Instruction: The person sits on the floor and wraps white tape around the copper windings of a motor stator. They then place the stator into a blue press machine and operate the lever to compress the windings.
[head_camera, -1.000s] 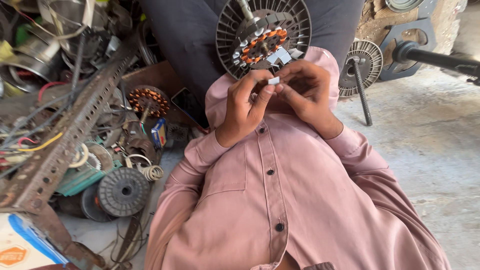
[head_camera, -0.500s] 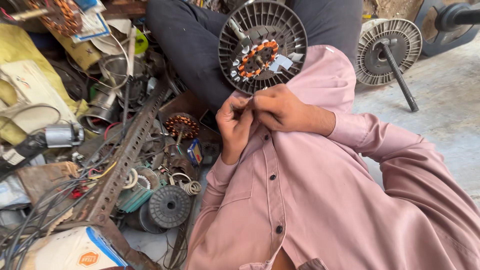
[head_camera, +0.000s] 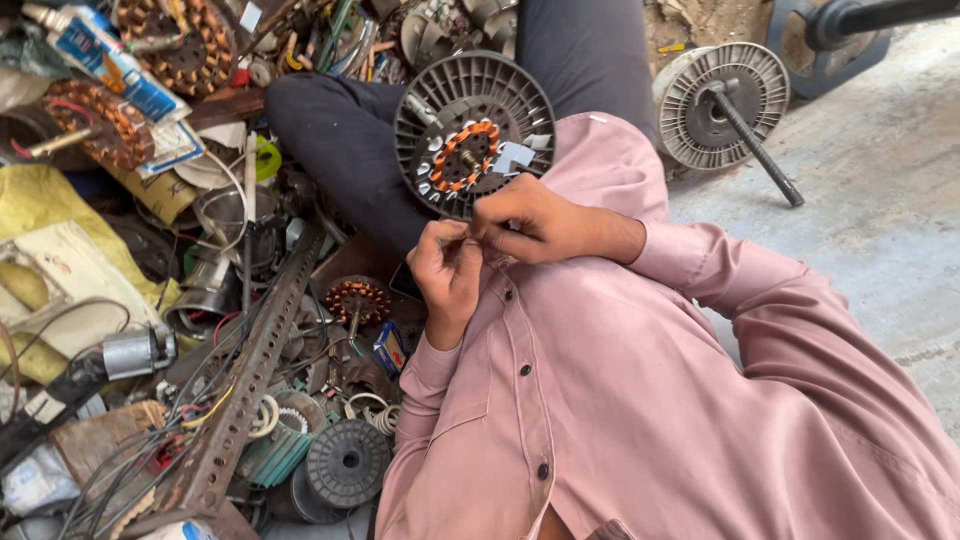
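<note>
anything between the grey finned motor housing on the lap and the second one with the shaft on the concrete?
Head view: only the pink shirt hem lies between the grey finned motor housing and the second housing.

A flat blue-and-white carton (head_camera: 100, 62) lies at top left among motor windings. A small blue-and-yellow box (head_camera: 388, 347) stands just beside the left forearm. Small white label (head_camera: 512, 157) on the ribbed motor.

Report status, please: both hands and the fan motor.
Left hand and right hand pinch together, something small, unclear. Fan motor rests on lap, beyond fingers. Nothing between.
</note>
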